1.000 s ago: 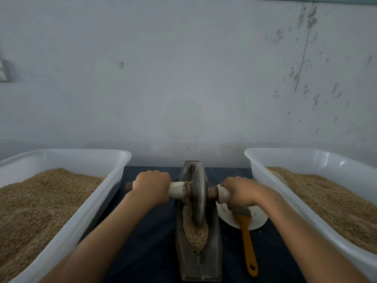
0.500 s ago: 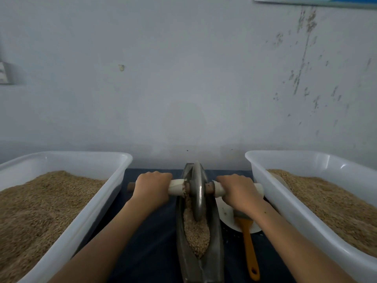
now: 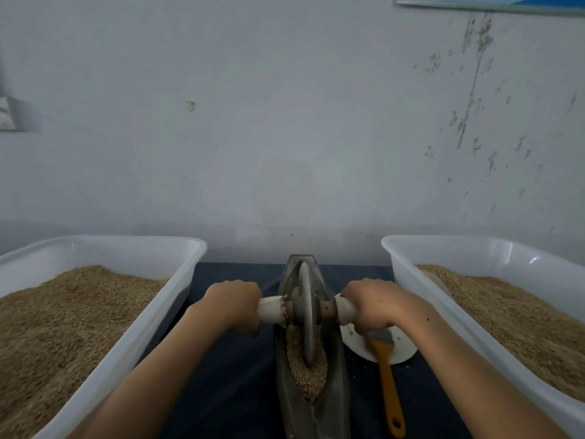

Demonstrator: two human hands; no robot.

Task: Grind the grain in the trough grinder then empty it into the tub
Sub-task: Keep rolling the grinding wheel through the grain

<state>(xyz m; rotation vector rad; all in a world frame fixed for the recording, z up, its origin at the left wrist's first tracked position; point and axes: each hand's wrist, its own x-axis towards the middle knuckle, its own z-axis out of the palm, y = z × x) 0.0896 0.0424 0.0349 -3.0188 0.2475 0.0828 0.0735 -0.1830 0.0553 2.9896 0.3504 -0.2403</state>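
Observation:
A narrow grey trough grinder (image 3: pixel 335 394) lies lengthwise on the dark cloth between two tubs. Its metal wheel (image 3: pixel 306 315) stands upright in the trough, with brown grain (image 3: pixel 307 375) heaped around and in front of it. My left hand (image 3: pixel 232 304) grips the white left handle (image 3: pixel 270 309) of the wheel's axle. My right hand (image 3: pixel 368 304) grips the white right handle (image 3: pixel 345 308). A white tub (image 3: pixel 177 286) of grain stands at the left, and a second white tub (image 3: pixel 408 280) of grain at the right.
A white plate (image 3: pixel 402 348) sits on the dark cloth (image 3: pixel 228 391) right of the trough, partly under my right forearm. An orange-handled brush (image 3: pixel 389 388) lies across it toward me. A scuffed grey wall (image 3: pixel 285 122) rises just behind the trough.
The wheel rolled away from me along the trough, then came back toward me. Both hands kept their grip on the handles throughout.

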